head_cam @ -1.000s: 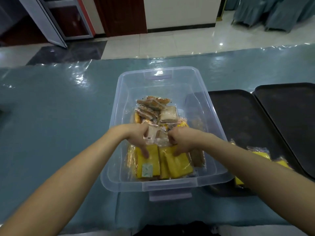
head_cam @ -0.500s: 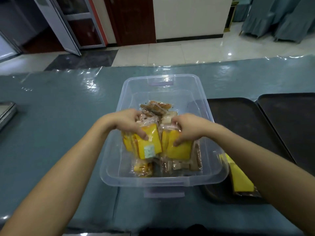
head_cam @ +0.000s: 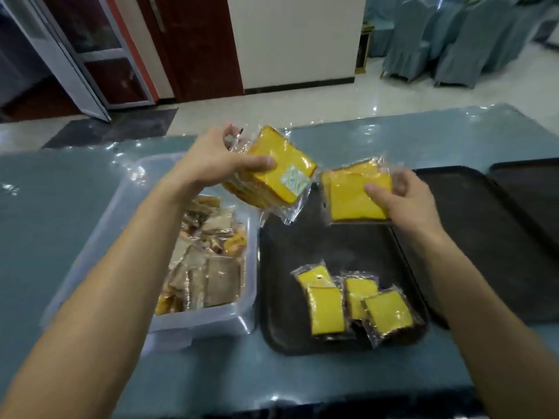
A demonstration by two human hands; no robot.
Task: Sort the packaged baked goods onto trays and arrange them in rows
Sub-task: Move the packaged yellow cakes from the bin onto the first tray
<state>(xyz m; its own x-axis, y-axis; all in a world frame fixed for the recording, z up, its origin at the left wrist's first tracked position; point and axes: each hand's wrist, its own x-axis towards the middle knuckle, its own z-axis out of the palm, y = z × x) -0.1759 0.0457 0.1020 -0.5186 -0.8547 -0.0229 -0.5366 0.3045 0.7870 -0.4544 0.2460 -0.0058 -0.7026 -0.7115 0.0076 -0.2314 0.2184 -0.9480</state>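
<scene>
Gripping a stack of yellow cake packets (head_cam: 281, 173) in the left hand (head_cam: 214, 164), with fingers (head_cam: 260, 162) curled round it and the thumb laid across the top face beside a pale label. Held tilted in the air, above the gap between a clear plastic bin (head_cam: 211, 323) and a black tray (head_cam: 290, 255).

Pinching what looks like two more yellow packets (head_cam: 354, 204) in the right hand (head_cam: 408, 204), thumb on top, the other fingers loosely curled behind. Just beside the left-hand stack, over the far end of the same tray.

Nearer than the right fingers, flat on that tray: four small yellow packets (head_cam: 354, 300) in a loose, overlapping cluster.

Under the left forearm, nearer than the left fingers, inside the bin: a heap of brown and pale wrapped goods (head_cam: 208, 267).

Out past the right fingers: a second black tray (head_cam: 484, 237) just beside the first, then a third tray (head_cam: 535, 192) at the frame's edge.

Beneath everything, a grey-blue tabletop (head_cam: 60, 222) under glossy film.
</scene>
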